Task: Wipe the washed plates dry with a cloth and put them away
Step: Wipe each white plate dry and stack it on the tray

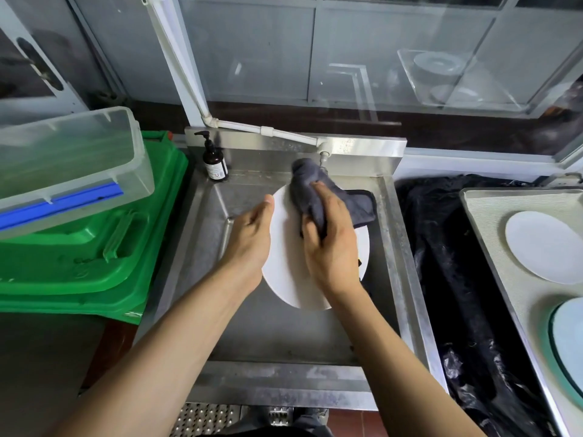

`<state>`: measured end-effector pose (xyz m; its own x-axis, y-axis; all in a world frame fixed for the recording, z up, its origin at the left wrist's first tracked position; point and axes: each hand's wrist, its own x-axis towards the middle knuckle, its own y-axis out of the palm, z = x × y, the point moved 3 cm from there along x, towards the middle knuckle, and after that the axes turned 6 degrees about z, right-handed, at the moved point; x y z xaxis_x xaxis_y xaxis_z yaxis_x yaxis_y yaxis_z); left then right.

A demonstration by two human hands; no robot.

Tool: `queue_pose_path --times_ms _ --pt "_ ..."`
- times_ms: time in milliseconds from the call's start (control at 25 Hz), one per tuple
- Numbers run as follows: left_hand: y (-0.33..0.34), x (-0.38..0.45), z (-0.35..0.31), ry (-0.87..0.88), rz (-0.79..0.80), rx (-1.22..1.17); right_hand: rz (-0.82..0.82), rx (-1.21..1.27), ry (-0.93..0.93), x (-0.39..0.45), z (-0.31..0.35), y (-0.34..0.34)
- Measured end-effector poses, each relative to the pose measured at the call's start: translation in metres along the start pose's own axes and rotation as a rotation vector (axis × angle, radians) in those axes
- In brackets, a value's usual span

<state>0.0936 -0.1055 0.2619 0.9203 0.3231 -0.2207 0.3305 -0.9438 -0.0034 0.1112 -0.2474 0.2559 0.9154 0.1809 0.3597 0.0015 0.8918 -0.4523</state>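
Over the sink (391, 247), about its middle, a white plate (284, 272) is held tilted on edge. It looks like glazed ceramic: stiff, breakable, and probably slick while wet, so the safest hold is at the rim, thumb on one face and fingers behind. That seems to be how the left hand (250, 238) holds it, gripping the plate's left rim with the thumb along the edge; its fingers are hidden behind the plate. The right hand (331, 244) lies on the plate's face, fingers curled round a bunched grey cloth (310, 193) and pressing it against the upper part of the plate. The cloth is soft and limp; its loose end hangs past the plate's far right edge, below the tap (323, 152). Judging by this, wiping is under way. On a tray (492, 234) to the right of the sink lie another white plate (545, 244) and a glass dish (571, 342), well apart from both hands.
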Motion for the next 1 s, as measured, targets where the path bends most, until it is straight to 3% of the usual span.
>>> queue_pose_path --times_ms 80,240,400,560,720,880,1000 --pt "-0.002 0.0 0.001 -0.006 -0.004 0.012 -0.042 0.053 0.061 0.003 0.001 0.0" --pt "-0.006 0.004 -0.004 0.025 -0.017 -0.027 0.122 0.001 -0.152 -0.018 0.014 0.016" --pt "-0.005 0.0 -0.003 0.026 -0.024 0.085 -0.134 0.065 0.111 -0.009 0.0 0.001" --pt "-0.007 0.001 -0.007 0.029 -0.003 0.04 0.05 0.035 -0.16 -0.027 0.018 0.022" --pt "-0.01 0.002 0.001 0.017 -0.02 0.059 -0.148 0.088 0.178 -0.017 -0.007 0.005" --pt "-0.01 0.006 -0.007 -0.012 -0.026 0.066 0.082 0.057 -0.089 -0.036 0.02 0.02" --pt "-0.019 0.011 -0.012 -0.056 -0.062 0.034 0.213 0.0 -0.192 -0.065 0.021 0.02"
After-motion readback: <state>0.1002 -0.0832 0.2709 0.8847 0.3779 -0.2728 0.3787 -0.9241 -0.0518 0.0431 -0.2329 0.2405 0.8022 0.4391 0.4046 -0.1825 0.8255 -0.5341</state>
